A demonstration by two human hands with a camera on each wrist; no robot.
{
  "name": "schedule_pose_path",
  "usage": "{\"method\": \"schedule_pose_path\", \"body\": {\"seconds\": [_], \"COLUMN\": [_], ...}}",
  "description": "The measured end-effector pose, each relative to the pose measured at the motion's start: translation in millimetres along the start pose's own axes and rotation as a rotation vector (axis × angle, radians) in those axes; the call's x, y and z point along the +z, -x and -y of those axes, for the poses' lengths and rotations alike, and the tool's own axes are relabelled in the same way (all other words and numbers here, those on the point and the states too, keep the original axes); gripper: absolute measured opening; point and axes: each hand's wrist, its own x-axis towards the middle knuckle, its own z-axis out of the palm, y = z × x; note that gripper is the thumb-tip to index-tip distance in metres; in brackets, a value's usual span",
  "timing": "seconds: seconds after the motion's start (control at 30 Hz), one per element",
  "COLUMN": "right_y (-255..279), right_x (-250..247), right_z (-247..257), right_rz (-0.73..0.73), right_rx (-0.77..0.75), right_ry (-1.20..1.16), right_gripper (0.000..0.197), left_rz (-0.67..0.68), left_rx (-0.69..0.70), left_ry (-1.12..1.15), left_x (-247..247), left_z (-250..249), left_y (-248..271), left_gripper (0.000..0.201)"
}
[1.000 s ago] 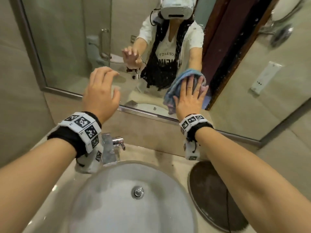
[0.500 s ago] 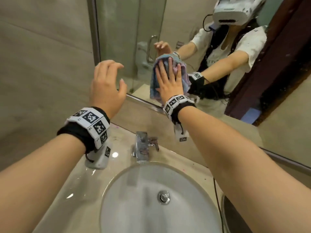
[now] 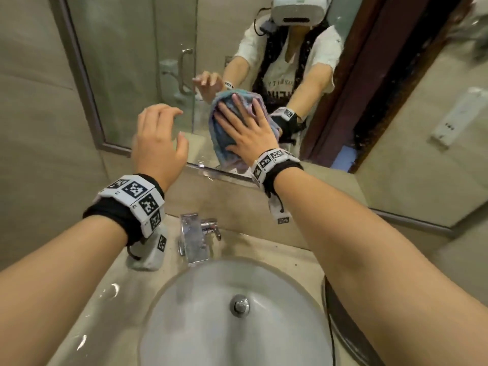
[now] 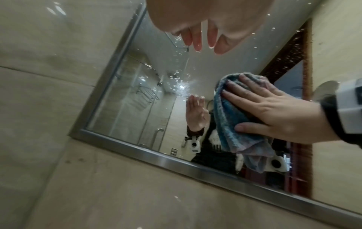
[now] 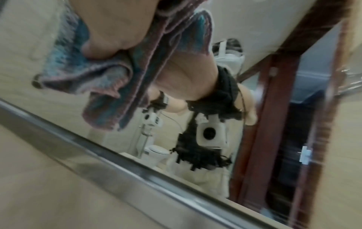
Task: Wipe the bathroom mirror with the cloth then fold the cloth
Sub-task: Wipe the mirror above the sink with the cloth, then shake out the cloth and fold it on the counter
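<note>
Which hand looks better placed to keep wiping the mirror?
The right hand, probably: its straight fingers already press the cloth flat against the mirror near its lower edge. The left hand holds nothing and hangs apart from the cloth.

Soft, even indoor light; small glints on the glossy beige stone table (image 3: 111, 289). Wide-angle bending at the edges. The right wrist view is motion-blurred; bright specks dot the steel-framed wall mirror (image 4: 156, 80).
</note>
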Motion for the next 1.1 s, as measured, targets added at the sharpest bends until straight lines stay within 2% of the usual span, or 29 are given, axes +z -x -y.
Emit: {"method": "schedule_pose_path", "body": {"seconds": [0.1,0.23,0.4,0.5,0.6,0.77,0.87,0.93,1.0,1.1], "right_y": [57,140,233,274,302,332,346,352,358,364], "right_x": [19,48,79,93,97,88,74,59,43,17], "right_z": [-41,-99,-152,-175,-190,-209,-214,-215,-215,-211], "right_rz": [0.008,0.01,0.093,0.067,0.149,0.19,0.08,0.042,0.026,0.137], "right_rx": [0.107,0.234,0.515,0.665,0.758,0.693,0.647,0.677,0.745,0.806], "right_ry": [0.094,0.064,-0.035,-0.111,-0.154,-0.152,-0.168,-0.237,-0.322,-0.425], "right_gripper": [0.069,0.069,0.072,0.076,0.076,0.07,0.05,0.047,0.051,0.076], "left_rz": [0.025,0.072,0.099,0.1,0.11,0.12,0.126,0.127,0.144,0.227], "left_rx": [0.031,0.089,0.163,0.182,0.198,0.215,0.226,0.234,0.236,0.263], "left_ry": [0.064,0.137,0.171,0.186,0.192,0.198,0.216,0.237,0.259,0.296], "left_x": [24,59,98,117,129,131,123,116,110,99], "left_z": [-39,-104,-180,-216,-242,-269,-281,-288,-296,-306], "left_y": [2,8,21,31,40,51,53,54,58,68], "left_gripper": [0.035,0.036,0.035,0.035,0.035,0.035,0.034,0.034,0.035,0.035]}}
